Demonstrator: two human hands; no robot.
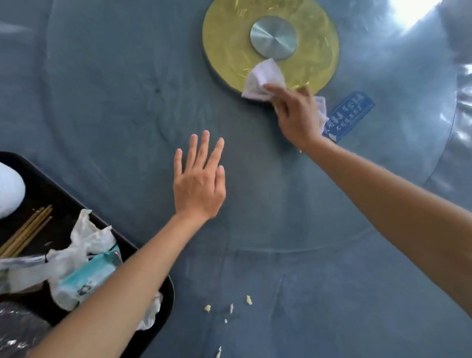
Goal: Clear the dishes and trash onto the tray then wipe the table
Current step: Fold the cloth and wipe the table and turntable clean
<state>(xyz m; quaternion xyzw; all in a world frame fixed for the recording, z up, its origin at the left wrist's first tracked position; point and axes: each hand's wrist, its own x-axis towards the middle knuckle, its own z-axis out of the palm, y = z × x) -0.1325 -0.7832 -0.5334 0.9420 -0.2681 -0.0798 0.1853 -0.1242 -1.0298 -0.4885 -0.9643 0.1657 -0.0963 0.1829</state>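
Pressing a crumpled white cloth (263, 80) against the glass turntable (120, 108), the right hand (298, 115) is seen with its fingers curled round the cloth, at the near edge of the gold disc (230, 42) that shows at the turntable's centre. A round metal hub (273, 37) sits in the middle of that disc. Just beside the right wrist a blue label with white writing (353, 113) is seen flat on the glass. The left hand (200, 180) is held flat and wide, fingers straight and spread, palm down over the glass; whether it touches the surface cannot be told. A black tray (164, 291) is placed at the near left on the grey-blue tablecloth (327, 309), partly crossed by the left forearm. On the tray are seen wooden chopsticks (25, 233), crumpled white tissues (89, 237), a teal tissue packet (86, 280), part of a white dish (2, 189) and clear plastic wrap (10, 334). A few pale crumbs (248, 300) are scattered on the tablecloth near the front, well apart from the cloth.
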